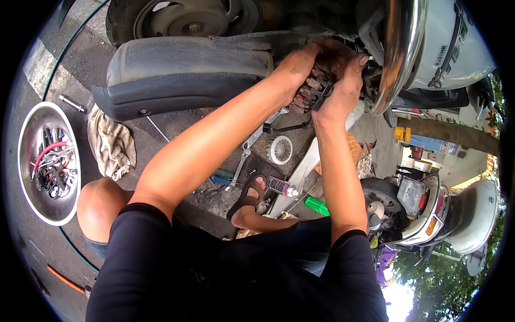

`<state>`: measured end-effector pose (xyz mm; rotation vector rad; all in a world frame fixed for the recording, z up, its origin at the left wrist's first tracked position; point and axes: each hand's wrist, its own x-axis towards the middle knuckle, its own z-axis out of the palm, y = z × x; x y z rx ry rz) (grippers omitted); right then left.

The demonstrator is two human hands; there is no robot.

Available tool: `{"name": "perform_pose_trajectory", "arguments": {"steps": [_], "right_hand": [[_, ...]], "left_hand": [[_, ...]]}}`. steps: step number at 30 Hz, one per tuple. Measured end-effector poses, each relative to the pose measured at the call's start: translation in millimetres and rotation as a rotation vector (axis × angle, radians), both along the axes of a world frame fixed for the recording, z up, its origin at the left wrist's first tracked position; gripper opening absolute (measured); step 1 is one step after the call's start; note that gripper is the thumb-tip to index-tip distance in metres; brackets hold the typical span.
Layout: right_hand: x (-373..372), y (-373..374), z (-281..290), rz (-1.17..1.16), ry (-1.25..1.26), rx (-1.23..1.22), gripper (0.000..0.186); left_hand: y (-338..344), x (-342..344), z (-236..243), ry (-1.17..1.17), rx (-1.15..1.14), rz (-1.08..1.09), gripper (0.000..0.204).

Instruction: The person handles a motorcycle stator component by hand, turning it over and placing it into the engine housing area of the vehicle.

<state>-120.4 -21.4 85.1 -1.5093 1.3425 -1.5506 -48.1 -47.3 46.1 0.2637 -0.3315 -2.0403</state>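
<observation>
Both my hands are at the scooter's engine area, between the dark side cover (188, 75) and the chrome bar (399, 53). A finned, dirty metal engine part (311, 88) lies between my palms. My left hand (301, 61) comes at it from the left with bent fingers, their tips hidden among the engine parts. My right hand (343, 88) is closed round its right side, thumb raised. A dark strip lies along the part near my right palm. Whether the part is loose or attached cannot be seen.
Below my arms lie wrenches (242, 161), a white fan wheel (280, 150), a spray can (282, 187) and a green cylinder (316, 205). At left are a metal bowl (73, 206) of tools, a rag (111, 145) and a socket (72, 103). Another scooter (429, 214) stands at right.
</observation>
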Motion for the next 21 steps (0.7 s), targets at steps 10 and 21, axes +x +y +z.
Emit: {"name": "perform_pose_trajectory", "arguments": {"steps": [10,21], "right_hand": [[-26,37,11,-0.089,-0.062,0.119,0.061],[-41,33,7,0.183,-0.268,0.218,0.056]], "left_hand": [[31,-29,13,-0.088,0.039,-0.121,0.031],[44,-30,14,-0.325,0.071,0.035,0.028]]}}
